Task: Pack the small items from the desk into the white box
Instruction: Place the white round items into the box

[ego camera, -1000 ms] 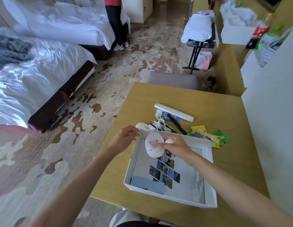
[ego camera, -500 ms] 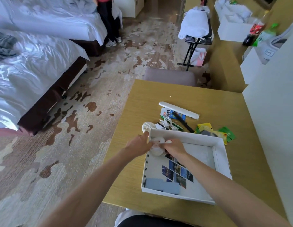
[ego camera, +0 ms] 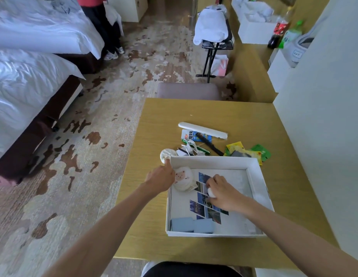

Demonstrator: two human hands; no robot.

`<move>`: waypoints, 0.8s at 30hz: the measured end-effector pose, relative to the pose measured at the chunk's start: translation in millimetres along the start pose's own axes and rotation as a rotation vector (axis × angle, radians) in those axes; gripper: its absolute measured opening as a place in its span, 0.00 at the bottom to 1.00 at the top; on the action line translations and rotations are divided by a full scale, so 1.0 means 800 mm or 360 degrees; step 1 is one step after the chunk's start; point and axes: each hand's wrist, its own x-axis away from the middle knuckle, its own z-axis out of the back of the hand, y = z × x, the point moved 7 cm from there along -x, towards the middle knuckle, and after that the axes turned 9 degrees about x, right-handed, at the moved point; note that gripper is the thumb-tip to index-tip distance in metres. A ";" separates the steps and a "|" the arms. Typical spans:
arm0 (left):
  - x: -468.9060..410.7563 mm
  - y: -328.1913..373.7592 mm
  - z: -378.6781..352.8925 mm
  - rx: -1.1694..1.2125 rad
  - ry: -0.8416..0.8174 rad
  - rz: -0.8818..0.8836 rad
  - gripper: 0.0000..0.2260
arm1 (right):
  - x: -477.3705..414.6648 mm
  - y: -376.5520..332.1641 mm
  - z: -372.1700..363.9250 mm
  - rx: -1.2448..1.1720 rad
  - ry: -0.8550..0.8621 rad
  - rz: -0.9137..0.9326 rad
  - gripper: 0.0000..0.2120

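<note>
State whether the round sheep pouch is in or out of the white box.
In. The sheep pouch lies inside the white box, in its far left corner.

A hotel room: two white-sheeted beds (ego camera: 32,76) at ten o'clock, patterned carpet (ego camera: 118,100), folding luggage rack (ego camera: 213,47) at twelve, wooden desk (ego camera: 224,112) below

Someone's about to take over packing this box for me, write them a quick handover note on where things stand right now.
Left hand: at the white box's far-left corner, thumb on the rim, holding nothing clearly.
Right hand: inside the box, closed on a small white object, not yet released.
Done: round sheep pouch lies in the box's far-left corner; two blue cards sit at the near-left.
Left on the desk: white case, black comb, blue-and-white packet, white cable, yellow and green sachets, round white item outside the box.
</note>
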 end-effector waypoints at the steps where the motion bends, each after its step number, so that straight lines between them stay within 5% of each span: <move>1: 0.001 -0.001 0.000 0.0023 -0.0006 0.0018 0.20 | 0.002 -0.001 -0.004 0.0032 0.0017 0.0053 0.20; 6: 0.007 -0.003 0.007 0.0049 0.0027 0.0113 0.19 | 0.010 0.003 0.023 0.0283 0.0228 0.0286 0.25; 13: 0.007 -0.019 0.023 -0.0083 0.0126 0.0033 0.21 | -0.016 0.024 0.140 -0.0541 0.0711 0.0302 0.09; 20: -0.039 -0.055 0.035 0.0327 0.0119 0.0313 0.11 | -0.124 0.025 0.134 -0.0500 0.0244 0.0034 0.09; 24: -0.090 -0.069 0.017 0.0443 -0.0014 0.0331 0.18 | -0.165 0.024 0.115 -0.0555 0.0079 -0.0096 0.10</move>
